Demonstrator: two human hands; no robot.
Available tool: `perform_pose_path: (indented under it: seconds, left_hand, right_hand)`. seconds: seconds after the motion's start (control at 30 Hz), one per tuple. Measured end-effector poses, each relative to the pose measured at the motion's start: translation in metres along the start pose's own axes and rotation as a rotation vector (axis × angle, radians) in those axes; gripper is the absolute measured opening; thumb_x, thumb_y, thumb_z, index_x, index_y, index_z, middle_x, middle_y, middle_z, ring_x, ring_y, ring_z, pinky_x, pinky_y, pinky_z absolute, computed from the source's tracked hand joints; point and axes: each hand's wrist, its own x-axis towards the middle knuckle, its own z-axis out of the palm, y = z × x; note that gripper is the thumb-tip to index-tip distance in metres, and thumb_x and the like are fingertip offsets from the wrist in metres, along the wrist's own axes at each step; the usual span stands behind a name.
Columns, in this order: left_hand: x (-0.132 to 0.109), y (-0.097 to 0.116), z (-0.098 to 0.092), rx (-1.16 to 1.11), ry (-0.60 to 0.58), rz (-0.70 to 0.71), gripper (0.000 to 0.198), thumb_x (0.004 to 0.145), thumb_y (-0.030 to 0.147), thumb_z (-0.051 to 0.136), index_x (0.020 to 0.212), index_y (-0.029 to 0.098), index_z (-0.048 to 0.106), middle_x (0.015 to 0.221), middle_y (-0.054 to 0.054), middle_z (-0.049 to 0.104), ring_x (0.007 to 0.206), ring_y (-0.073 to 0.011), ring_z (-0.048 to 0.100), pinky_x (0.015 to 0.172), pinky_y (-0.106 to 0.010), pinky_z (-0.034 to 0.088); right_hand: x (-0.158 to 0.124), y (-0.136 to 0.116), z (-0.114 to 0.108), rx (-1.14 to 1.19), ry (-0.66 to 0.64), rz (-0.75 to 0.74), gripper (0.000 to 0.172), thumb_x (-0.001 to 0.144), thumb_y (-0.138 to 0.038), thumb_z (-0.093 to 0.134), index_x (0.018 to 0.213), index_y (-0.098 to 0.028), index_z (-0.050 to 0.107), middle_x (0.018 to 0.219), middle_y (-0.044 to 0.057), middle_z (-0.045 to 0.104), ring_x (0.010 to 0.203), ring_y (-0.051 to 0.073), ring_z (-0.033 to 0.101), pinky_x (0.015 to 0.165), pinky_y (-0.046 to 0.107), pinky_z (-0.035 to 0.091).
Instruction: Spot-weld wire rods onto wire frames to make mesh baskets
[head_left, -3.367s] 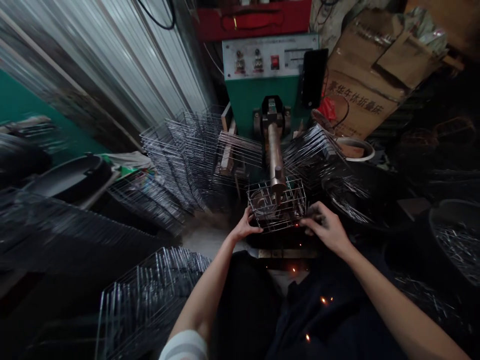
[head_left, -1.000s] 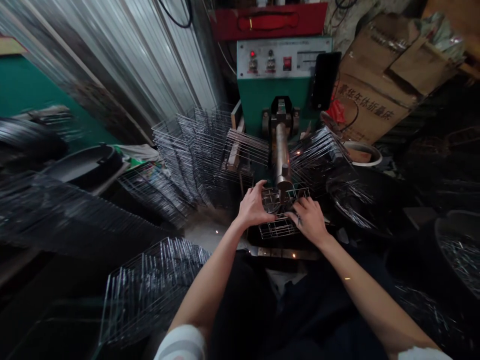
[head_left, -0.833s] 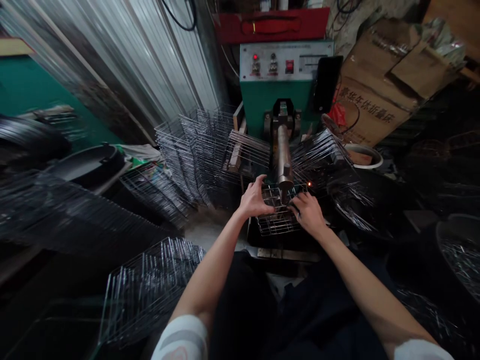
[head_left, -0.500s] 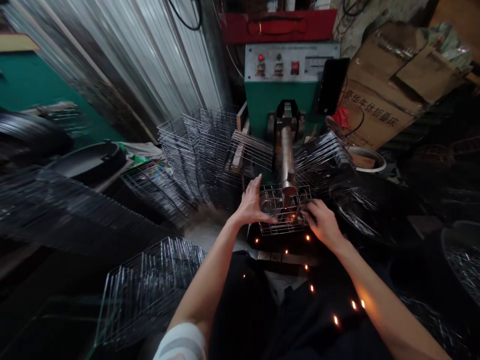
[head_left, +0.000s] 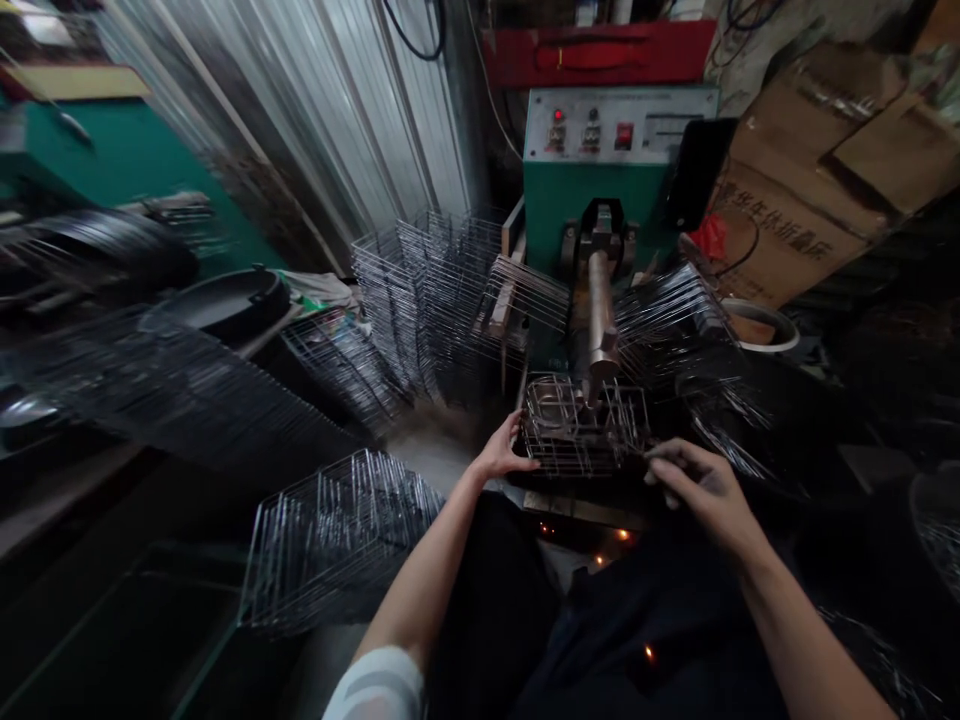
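A small wire rack (head_left: 581,462) of crossed metal rods lies under the cylindrical metal arm (head_left: 601,305) of a green machine. The arm's narrow tip meets the rack near its middle. My left hand (head_left: 498,452) is at the rack's left end, fingers along its side and thumb at the front corner, gripping it. Just right of the rack, my right hand (head_left: 701,486) has its fingers curled in a pinch; whatever lies between the fingertips is too dark to make out. Several orange sparks (head_left: 622,535) glow below the rack.
Stacked wire racks (head_left: 420,310) stand left of the machine (head_left: 547,190), with another stack (head_left: 330,540) nearer me. Bundled metal rods (head_left: 667,310) lie to the right, beside a white bucket (head_left: 772,335). A cardboard box (head_left: 795,220) is behind them.
My right hand has drawn back right, off the rack. My left hand has moved from reaching over the rack to its left end. Fewer sparks show, and the view has shifted left.
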Motion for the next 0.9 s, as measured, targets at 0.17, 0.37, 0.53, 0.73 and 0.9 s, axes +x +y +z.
perform_pose_path:
  seconds: [0.17, 0.37, 0.53, 0.73, 0.9]
  left_hand:
    - [-0.049, 0.039, 0.006, 0.303, -0.069, 0.091, 0.124, 0.048, 0.039, 0.089, 0.153, 0.026, 0.025, 0.142, -0.01, 0.054, 0.131, -0.031, 0.052, 0.113, -0.048, 0.039]
    - [-0.043, 0.092, 0.044, 0.639, -0.078, 0.112, 0.136, 0.047, 0.043, 0.088, 0.156, 0.023, 0.01, 0.135, -0.017, 0.057, 0.127, -0.0375, 0.054, 0.115, -0.065, 0.022]
    - [-0.04, 0.118, 0.049, 0.719, -0.031, 0.185, 0.135, 0.047, 0.038, 0.087, 0.156, 0.023, 0.008, 0.137, -0.018, 0.056, 0.128, -0.0393, 0.051, 0.115, -0.073, 0.007]
    - [-0.038, 0.141, 0.036, 0.689, 0.056, 0.181, 0.134, 0.051, 0.038, 0.084, 0.156, 0.026, 0.002, 0.137, -0.014, 0.056, 0.129, -0.0364, 0.051, 0.117, -0.071, 0.004]
    - [-0.035, 0.154, 0.034, 0.696, 0.076, 0.193, 0.135, 0.053, 0.04, 0.084, 0.157, 0.025, -0.001, 0.142, -0.015, 0.053, 0.131, -0.0357, 0.05, 0.118, -0.069, 0.004]
  right_hand:
    - [-0.021, -0.028, 0.001, 0.019, -0.38, -0.056, 0.043, 0.091, -0.056, 0.062, 0.117, -0.023, 0.07, 0.109, 0.012, 0.071, 0.099, 0.029, 0.068, 0.085, 0.041, 0.055]
    - [-0.002, 0.008, 0.041, -0.517, -0.371, -0.244, 0.023, 0.101, -0.036, 0.052, 0.094, -0.022, 0.07, 0.089, 0.004, 0.071, 0.086, 0.019, 0.063, 0.079, 0.031, 0.048]
    - [0.005, 0.06, 0.053, -0.903, -0.28, -0.372, 0.013, 0.097, -0.026, 0.06, 0.106, -0.02, 0.068, 0.096, 0.007, 0.073, 0.098, 0.024, 0.06, 0.081, 0.036, 0.043]
    - [-0.001, 0.061, 0.051, -0.995, -0.141, -0.604, 0.034, 0.097, -0.01, 0.052, 0.129, -0.015, 0.06, 0.118, 0.01, 0.071, 0.114, 0.025, 0.056, 0.086, 0.039, 0.037]
    - [0.001, 0.048, 0.045, -0.914, -0.046, -0.669, 0.03, 0.098, -0.011, 0.052, 0.127, -0.015, 0.062, 0.11, 0.008, 0.074, 0.107, 0.023, 0.058, 0.084, 0.037, 0.037]
